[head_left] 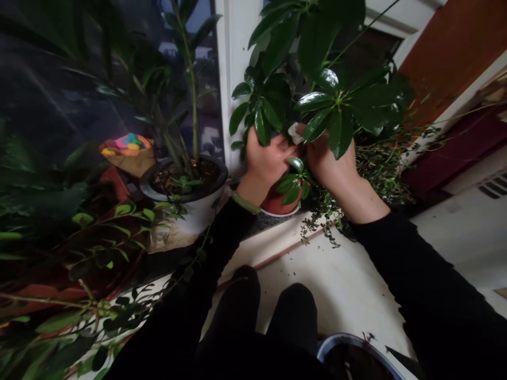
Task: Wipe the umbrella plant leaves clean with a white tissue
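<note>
A potted plant with broad glossy leaves stands against the window frame, in a reddish-brown pot low between my wrists. My left hand is closed among the lower leaves, its fingers curled; what it grips is hidden. My right hand comes in from the right, partly covered by leaves, with its fingertips pinched at a small crumpled white tissue. The tissue sits between both hands, close to the left fingers too. A small leaf cluster hangs just beneath the hands.
To the left, a tall plant grows in a white pot with a dark rim. Behind it is a paper-like holder with colourful pieces. Trailing small-leaved vines spread on the right. A blue-rimmed pot stands near my legs.
</note>
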The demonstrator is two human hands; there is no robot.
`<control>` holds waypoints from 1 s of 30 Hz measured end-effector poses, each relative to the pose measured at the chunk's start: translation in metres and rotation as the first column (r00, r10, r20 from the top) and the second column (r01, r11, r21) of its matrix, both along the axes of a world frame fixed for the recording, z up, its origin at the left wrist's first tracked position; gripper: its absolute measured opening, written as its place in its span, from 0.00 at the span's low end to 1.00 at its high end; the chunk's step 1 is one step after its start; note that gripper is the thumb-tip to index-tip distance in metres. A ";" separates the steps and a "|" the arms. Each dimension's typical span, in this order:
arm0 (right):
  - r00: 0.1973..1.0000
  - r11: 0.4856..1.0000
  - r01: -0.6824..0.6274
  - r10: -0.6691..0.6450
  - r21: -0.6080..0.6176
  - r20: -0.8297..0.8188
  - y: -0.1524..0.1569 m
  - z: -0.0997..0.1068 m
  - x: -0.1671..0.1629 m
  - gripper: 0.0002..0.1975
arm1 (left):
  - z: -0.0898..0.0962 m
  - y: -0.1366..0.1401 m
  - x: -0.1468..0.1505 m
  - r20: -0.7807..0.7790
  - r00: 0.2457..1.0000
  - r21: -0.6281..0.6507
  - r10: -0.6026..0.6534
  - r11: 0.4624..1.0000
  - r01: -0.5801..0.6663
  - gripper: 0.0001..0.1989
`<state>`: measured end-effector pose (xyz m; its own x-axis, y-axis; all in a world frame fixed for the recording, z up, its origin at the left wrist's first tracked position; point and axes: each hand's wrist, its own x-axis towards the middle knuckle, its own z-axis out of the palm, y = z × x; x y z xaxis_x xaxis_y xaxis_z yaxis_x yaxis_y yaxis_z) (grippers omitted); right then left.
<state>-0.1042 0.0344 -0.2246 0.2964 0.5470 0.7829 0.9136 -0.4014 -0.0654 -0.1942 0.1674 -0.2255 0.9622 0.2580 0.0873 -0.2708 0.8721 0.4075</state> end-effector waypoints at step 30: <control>0.631 0.693 0.035 0.544 0.721 -0.553 -0.077 -0.081 -0.013 0.14 | -0.017 0.000 -0.021 0.159 0.900 0.947 0.405 0.193 -0.255 0.18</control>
<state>-0.1171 -0.0423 -0.3057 0.8126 0.1688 0.5578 0.5122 0.2497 -0.8218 -0.2148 0.1678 -0.2422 0.8314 0.3616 0.4220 -0.3222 -0.3052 0.8962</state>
